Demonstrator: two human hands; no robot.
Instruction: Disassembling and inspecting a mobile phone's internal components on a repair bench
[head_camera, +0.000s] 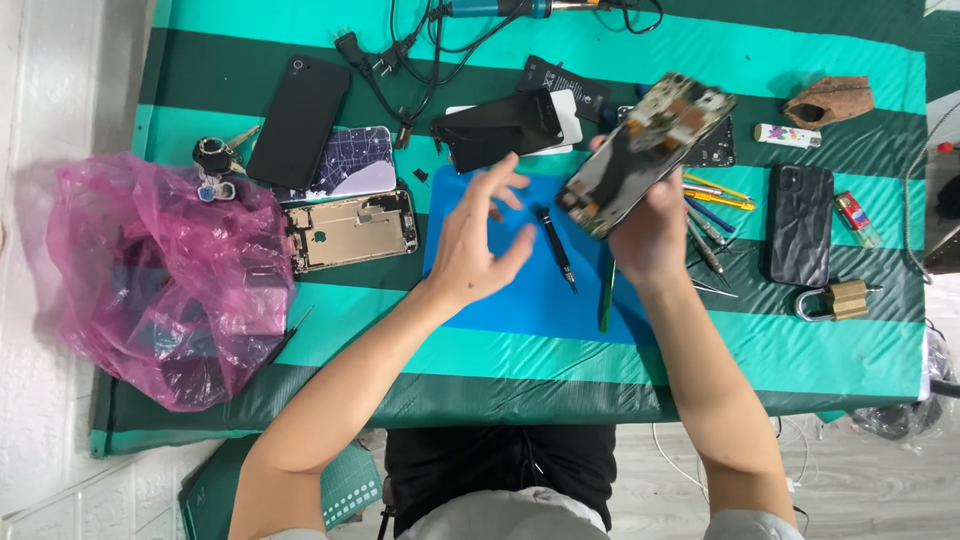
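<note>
My right hand (650, 235) holds an opened phone body (645, 150) tilted up above the blue mat (520, 285), its inner boards and parts facing me. My left hand (478, 240) hovers open over the mat just left of the phone, fingers spread, holding nothing. A black screwdriver (555, 245) lies on the mat between my two hands. A green tool (606, 295) lies beside my right wrist.
A pink plastic bag (160, 275) sits at the left. A gold phone frame (350, 230), black phones (298, 120) and a detached screen (497, 127) lie behind the mat. Several pens and tweezers (712, 205), a black case (798, 222), a brass padlock (835, 298) and a lighter (857, 218) lie right. Cables (420, 50) run along the back.
</note>
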